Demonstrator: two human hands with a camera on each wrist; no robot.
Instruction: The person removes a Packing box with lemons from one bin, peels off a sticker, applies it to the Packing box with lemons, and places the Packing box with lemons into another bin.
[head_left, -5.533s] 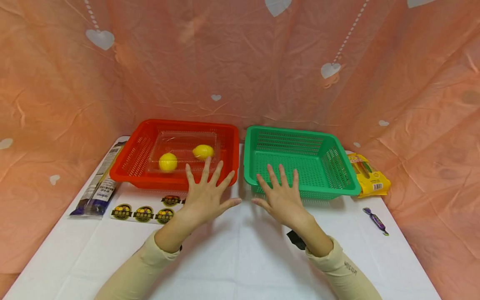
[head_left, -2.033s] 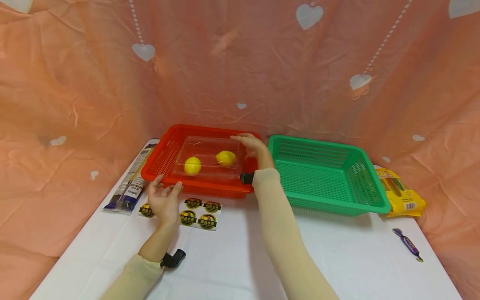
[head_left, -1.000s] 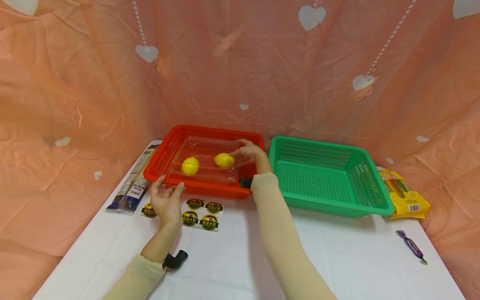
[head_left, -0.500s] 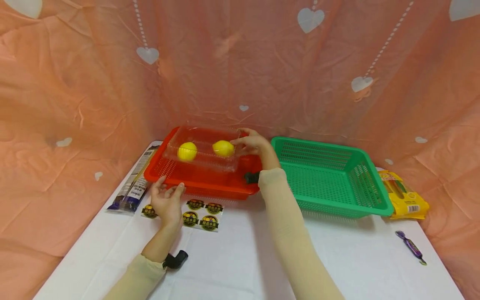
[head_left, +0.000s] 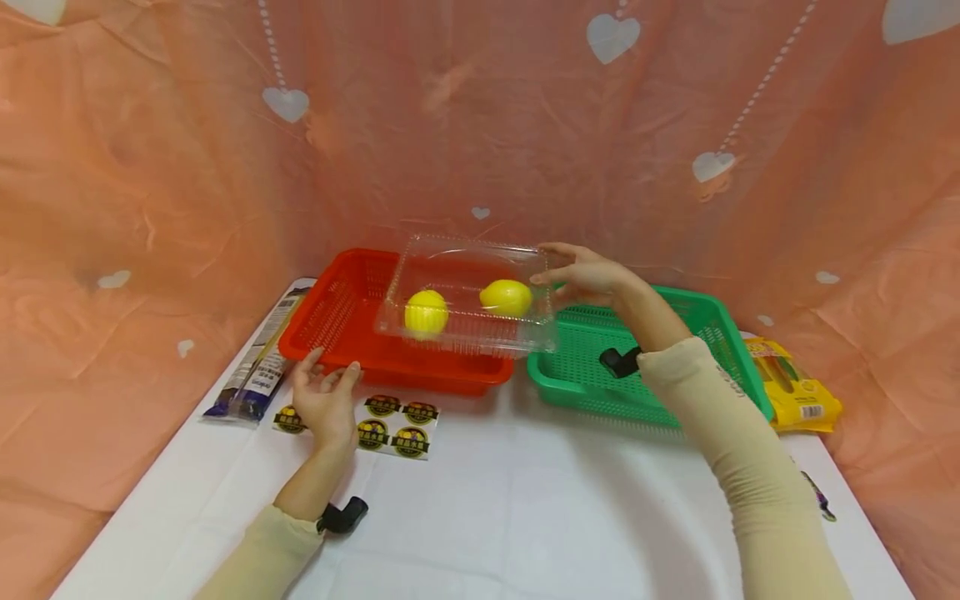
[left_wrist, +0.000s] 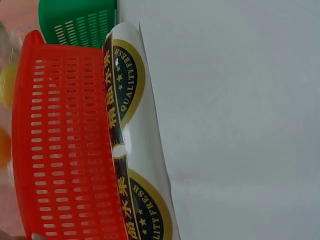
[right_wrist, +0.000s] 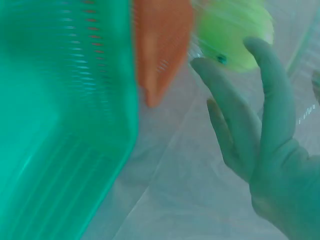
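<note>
My right hand (head_left: 588,277) grips the right end of a clear plastic box (head_left: 459,287), raised above the red basket (head_left: 405,375) and tilted a little. Inside the box are two yellow lemons (head_left: 426,313), one left and one right. In the right wrist view, the fingers (right_wrist: 280,110) overlap the box's edge, close to a lemon (right_wrist: 232,35) that looks greenish there. My left hand (head_left: 328,407) holds the front left rim of the red basket. In the left wrist view, only a bit of thumb shows at the red basket's rim (left_wrist: 22,150).
A green basket (head_left: 592,392) stands to the right, partly behind my right arm. A sheet of round stickers (head_left: 397,437) lies before the red basket. Also here are a long packet (head_left: 251,383), a yellow packet (head_left: 798,387) and a purple wrapped candy (head_left: 821,500), partly covered by the sleeve.
My right hand took hold of the clear box in the red basket, lifted it out and moved it right, lemons inside. My left hand has stayed at the rim since two seconds ago.
</note>
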